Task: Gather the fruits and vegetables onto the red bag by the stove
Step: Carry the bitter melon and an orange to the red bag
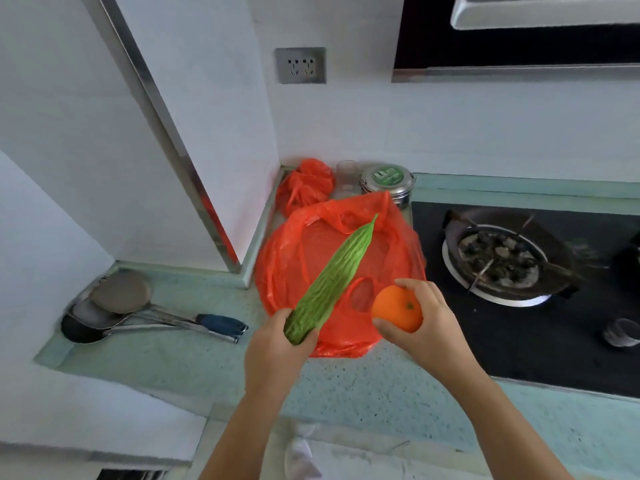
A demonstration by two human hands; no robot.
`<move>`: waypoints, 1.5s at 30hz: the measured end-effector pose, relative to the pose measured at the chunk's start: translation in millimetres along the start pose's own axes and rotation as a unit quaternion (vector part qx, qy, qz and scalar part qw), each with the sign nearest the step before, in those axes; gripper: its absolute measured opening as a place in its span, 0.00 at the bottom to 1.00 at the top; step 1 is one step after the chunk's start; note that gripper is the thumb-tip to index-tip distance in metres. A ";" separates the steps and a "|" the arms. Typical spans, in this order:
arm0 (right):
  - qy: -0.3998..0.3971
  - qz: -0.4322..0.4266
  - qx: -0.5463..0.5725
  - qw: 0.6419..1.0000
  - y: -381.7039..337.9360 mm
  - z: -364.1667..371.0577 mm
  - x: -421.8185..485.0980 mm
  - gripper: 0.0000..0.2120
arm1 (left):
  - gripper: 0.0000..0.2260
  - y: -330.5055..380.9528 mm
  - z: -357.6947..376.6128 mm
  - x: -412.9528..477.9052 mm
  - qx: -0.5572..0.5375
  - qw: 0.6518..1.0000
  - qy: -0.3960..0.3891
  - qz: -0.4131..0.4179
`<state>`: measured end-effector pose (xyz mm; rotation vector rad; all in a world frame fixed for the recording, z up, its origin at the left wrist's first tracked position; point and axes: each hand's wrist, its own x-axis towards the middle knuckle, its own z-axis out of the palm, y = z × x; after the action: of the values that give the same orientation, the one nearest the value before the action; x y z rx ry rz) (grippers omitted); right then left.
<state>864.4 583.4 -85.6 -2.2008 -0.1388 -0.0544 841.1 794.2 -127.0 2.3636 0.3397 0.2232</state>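
Delivery step, we judge. Left hand (277, 344) grips bitter gourd (332, 282), right hand (422, 320) grips orange (398, 308), both over red bag (298, 247) at counter's stove edge. Next: lower, let go.

Ridged green gourd (332, 275), gripped at its blunt end, slants over the spread red bag (311, 244). Orange (398, 308) held at the bag's near-right edge.

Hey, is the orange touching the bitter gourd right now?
Apart. In the head view a strip of the red bag shows between the orange and the bitter gourd.
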 end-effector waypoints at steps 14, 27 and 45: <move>0.023 0.086 -0.029 0.996 7.9 38.1 69.7 0.30 | 0.21 -21.1 69.4 133.8 0.079 0.991 -0.071 0.083; 0.032 0.135 -0.051 0.989 16.7 59.3 88.2 0.30 | 0.22 -40.0 108.1 166.9 0.105 0.984 -0.089 0.114; 0.035 0.106 -0.054 0.992 11.4 86.0 131.1 0.29 | 0.21 -54.1 85.0 184.9 0.081 0.968 -0.019 0.238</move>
<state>994.9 656.5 -133.9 -2.3055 0.1403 -0.0200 1028.8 833.8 -213.9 2.5776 -0.2464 0.3849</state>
